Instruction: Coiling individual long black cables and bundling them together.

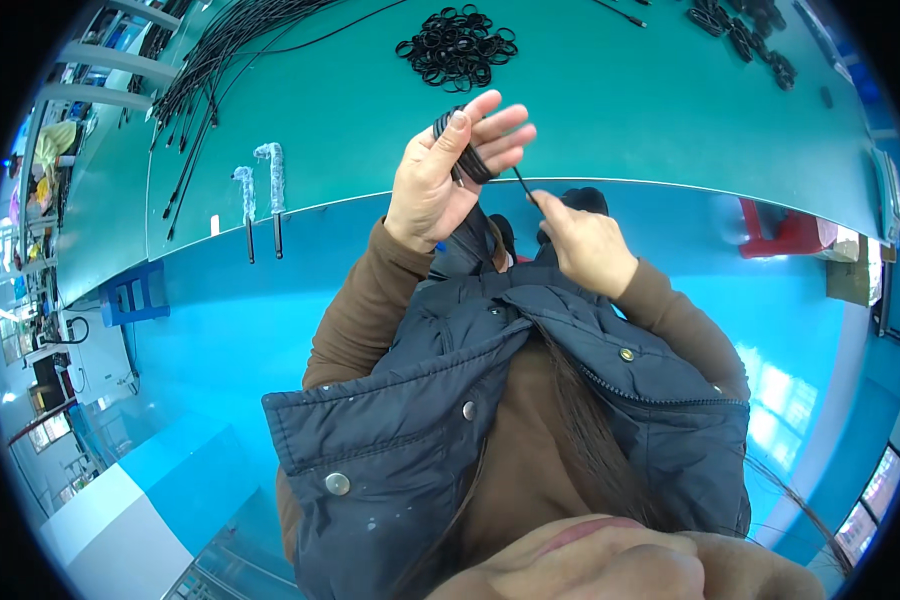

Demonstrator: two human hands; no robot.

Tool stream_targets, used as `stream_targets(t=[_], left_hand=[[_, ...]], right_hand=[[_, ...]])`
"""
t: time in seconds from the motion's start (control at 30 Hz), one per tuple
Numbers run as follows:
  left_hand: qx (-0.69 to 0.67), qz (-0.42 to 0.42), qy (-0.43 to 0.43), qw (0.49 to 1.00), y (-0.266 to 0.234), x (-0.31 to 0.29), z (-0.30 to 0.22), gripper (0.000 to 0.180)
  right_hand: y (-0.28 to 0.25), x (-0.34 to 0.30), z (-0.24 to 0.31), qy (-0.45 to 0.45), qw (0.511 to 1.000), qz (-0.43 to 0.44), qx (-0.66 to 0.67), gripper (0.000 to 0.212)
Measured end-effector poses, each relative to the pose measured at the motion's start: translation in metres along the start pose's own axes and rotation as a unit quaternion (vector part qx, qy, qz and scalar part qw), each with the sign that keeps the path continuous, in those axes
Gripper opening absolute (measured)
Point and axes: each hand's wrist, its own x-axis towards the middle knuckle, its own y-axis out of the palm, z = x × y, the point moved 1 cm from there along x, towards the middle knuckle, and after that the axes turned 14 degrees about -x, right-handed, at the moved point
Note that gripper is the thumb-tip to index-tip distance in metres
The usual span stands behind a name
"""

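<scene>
A black cable (476,166) is wound in several loops around my left hand (432,182), just in front of the table's near edge. The left thumb rests against the loops while the fingers stretch out past them. From the coil a taut length runs down to my right hand (588,242), which pinches it between thumb and fingertips. Beyond my hands, a pile of small black rings (456,48) lies on the green table (590,110).
Long loose black cables (210,75) spread over the table's far left. Two black rods with clear wrapped tops (274,185) jut past the near edge. Coiled cables (740,35) lie far right. A red stool (770,232) and a blue stool (136,295) stand on the floor.
</scene>
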Motion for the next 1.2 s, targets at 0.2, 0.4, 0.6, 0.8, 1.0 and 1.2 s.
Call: stream_targets(t=[0.2,0.4,0.6,0.8,1.0,1.2], left_hand=[[0.143,0.017,0.087,0.986,-0.011,-0.001,0.010,0.043],[0.249,0.099,0.004,0.963,-0.006,-0.008,0.017,0.032],[0.199,0.095,-0.058,0.974,-0.004,-0.013,0.011,0.026],[0.170,0.143,-0.036,0.974,-0.006,-0.006,0.029,0.026],[0.311,0.205,0.001,0.928,-0.015,-0.002,0.031,0.019],[0.334,0.192,-0.069,0.920,-0.022,-0.003,0.029,0.015]], right_hand=[[-0.052,0.018,0.005,-0.121,0.988,-0.036,-0.083,0.023],[-0.056,0.079,-0.022,-0.150,0.967,-0.205,0.005,0.027],[-0.015,0.090,-0.028,-0.086,0.918,-0.035,0.385,0.039],[-0.010,0.088,-0.021,-0.005,0.691,0.180,0.700,0.053],[-0.001,0.081,-0.015,-0.024,0.755,0.178,0.631,0.050],[0.002,0.085,-0.015,-0.005,0.793,0.192,0.579,0.045]])
